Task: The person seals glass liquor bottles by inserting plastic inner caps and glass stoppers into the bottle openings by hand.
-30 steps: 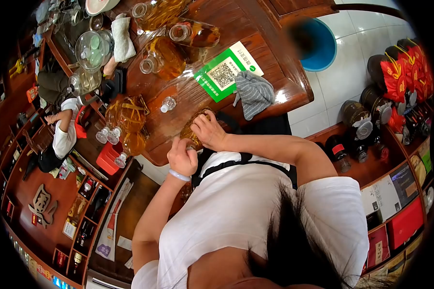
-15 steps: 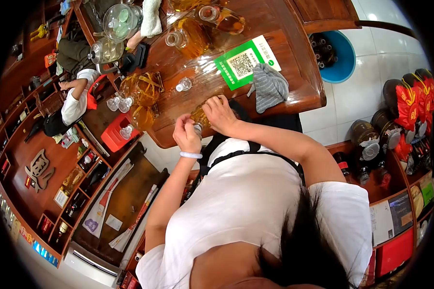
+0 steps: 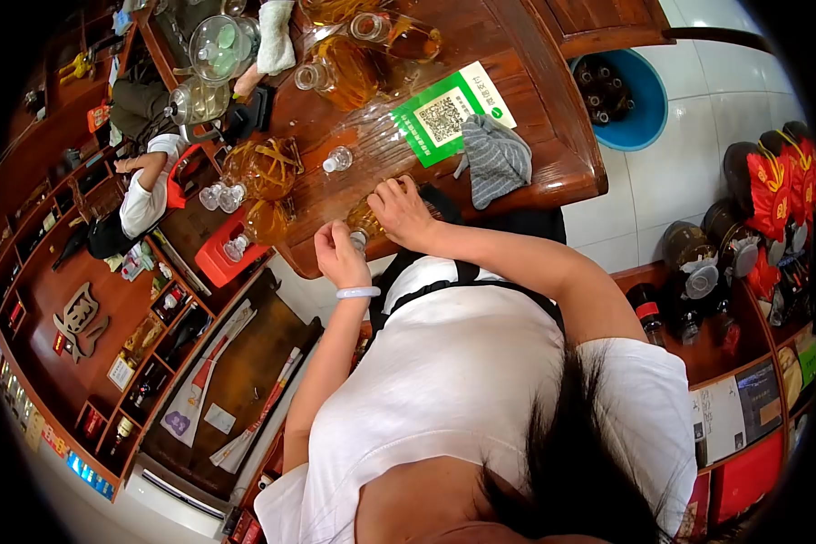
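Observation:
A glass bottle (image 3: 363, 219) of amber liquid lies tilted at the table's near edge, its clear neck toward my left hand. My right hand (image 3: 403, 214) is wrapped over the bottle's body. My left hand (image 3: 341, 257), with a pale bangle at the wrist, is beside the neck with thumb and fingers pinched together. Whatever is between those fingertips is too small to make out. A clear glass stopper (image 3: 337, 159) rests on the wood just beyond my hands. A grey striped cloth (image 3: 496, 161) lies right of my right hand, overlapping a green QR-code card (image 3: 444, 120).
More amber-filled bottles stand on the wooden table (image 3: 553, 150), including a large bottle (image 3: 349, 77) farther back and a bottle (image 3: 267, 220) at left. A red bin (image 3: 222, 254) is beside the table. A blue tub (image 3: 648, 127) sits on the floor. Another person (image 3: 145, 199) is at far left.
The view has shifted slightly, so the table things appear a little farther left. My left fingertips have shifted slightly at the bottle's neck; my right hand keeps its hold on the body.

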A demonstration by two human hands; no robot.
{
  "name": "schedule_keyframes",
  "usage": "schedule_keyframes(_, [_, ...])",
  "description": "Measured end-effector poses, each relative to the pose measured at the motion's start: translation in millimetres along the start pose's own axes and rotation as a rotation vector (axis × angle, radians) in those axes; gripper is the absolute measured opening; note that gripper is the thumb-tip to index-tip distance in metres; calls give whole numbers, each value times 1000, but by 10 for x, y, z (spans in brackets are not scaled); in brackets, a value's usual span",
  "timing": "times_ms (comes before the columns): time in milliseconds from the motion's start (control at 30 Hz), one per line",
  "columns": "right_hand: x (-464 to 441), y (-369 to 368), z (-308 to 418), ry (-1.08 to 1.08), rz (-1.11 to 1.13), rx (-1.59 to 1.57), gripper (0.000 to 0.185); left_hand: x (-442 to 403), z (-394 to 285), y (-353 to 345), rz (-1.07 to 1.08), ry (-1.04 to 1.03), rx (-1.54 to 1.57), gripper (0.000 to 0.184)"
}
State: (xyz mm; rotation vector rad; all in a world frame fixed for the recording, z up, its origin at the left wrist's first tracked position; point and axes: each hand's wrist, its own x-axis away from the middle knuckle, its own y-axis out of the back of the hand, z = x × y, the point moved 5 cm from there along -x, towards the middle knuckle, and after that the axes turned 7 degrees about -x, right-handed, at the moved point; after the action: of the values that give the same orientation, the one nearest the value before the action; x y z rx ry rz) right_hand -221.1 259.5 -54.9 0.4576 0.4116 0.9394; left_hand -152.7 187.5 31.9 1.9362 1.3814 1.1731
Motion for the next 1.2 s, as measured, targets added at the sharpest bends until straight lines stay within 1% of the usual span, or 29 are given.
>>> schedule_keyframes(33, [10, 5, -12, -10, 4, -3, 30, -58, 59, 7, -41, -187, -60, 27])
schedule_keyframes(100, [10, 7, -6, 8, 3, -22, 32, -144, 215, 24, -25, -199, -91, 24])
schedule_keyframes(167, [6, 14, -3, -15, 14, -55, 35, -122, 124, 21, -7, -433, -320, 25])
schedule_keyframes(200, [6, 8, -9, -27, 22, -82, 38, -117, 105, 24, -3, -429, -323, 25])
schedule_keyframes(267, [8, -15, -15, -22, 27, -69, 36, -63, -40, -12, 41, -621, -365, 31])
schedule_keyframes(300, [8, -24, -18, -14, 30, -55, 33, -62, -91, -5, 46, -619, -366, 31])
schedule_keyframes(367, [7, -33, -25, -16, 16, -52, 31, 13, -255, -29, 130, -861, -553, 35])
schedule_keyframes(400, [4, -36, -20, -14, -2, -48, 29, -13, -269, 10, 130, -857, -555, 35])
schedule_keyframes(433, [3, -51, -20, -14, 0, -48, 29, -14, -288, -15, 229, -943, -610, 38])
schedule_keyframes(467, [7, -57, -25, -15, -10, -48, 25, -13, -309, -49, 328, -1031, -664, 41])
schedule_keyframes(500, [5, -51, -30, -18, -21, -45, 21, -51, -351, -38, 329, -1032, -661, 41])
schedule_keyframes(567, [17, -41, -34, -14, -30, -37, 18, 1, -422, -89, 506, -1227, -732, 45])
schedule_keyframes(600, [16, -33, -25, -8, -40, -31, 16, -7, -433, -106, 551, -1279, -752, 49])
schedule_keyframes(633, [9, -56, -28, -9, -41, -26, 16, -39, -452, -101, 552, -1283, -748, 49])
schedule_keyframes(700, [13, -65, -38, -33, -78, -69, 15, -13, -439, -128, 688, -1393, -806, 52])
schedule_keyframes(733, [30, -67, -53, -66, -26, -113, 20, -23, -431, -136, 757, -1415, -817, 57])
schedule_keyframes(767, [32, -59, -37, -65, -28, -106, 20, -32, -462, -128, 755, -1421, -811, 57])
schedule_keyframes(833, [31, -68, -53, -61, -45, -99, 22, 24, -522, -156, 888, -1533, -866, 61])
schedule_keyframes(867, [41, -94, -63, -65, -19, -102, 26, 13, -493, -158, 898, -1535, -855, 64])
schedule_keyframes(900, [40, -82, -69, -69, -21, -96, 26, 15, -490, -157, 901, -1541, -851, 64])
schedule_keyframes(967, [47, -88, -63, -70, 9, -106, 24, 28, -487, -148, 844, -1501, -833, 63])
schedule_keyframes(1000, [42, -74, -53, -65, -14, -101, 22, 33, -473, -145, 790, -1479, -809, 60])
schedule_keyframes(1033, [32, -74, -55, -60, -9, -100, 22, 48, -454, -148, 785, -1476, -806, 60])
schedule_keyframes(1100, [32, -61, -37, -51, -16, -80, 21, 35, -461, -117, 673, -1379, -738, 55])
schedule_keyframes(1133, [29, -60, -26, -48, -10, -82, 21, 53, -442, -120, 671, -1372, -736, 55])
schedule_keyframes(1200, [13, -6, -19, -28, -64, -71, 20, 17, -428, -94, 528, -1233, -676, 49])
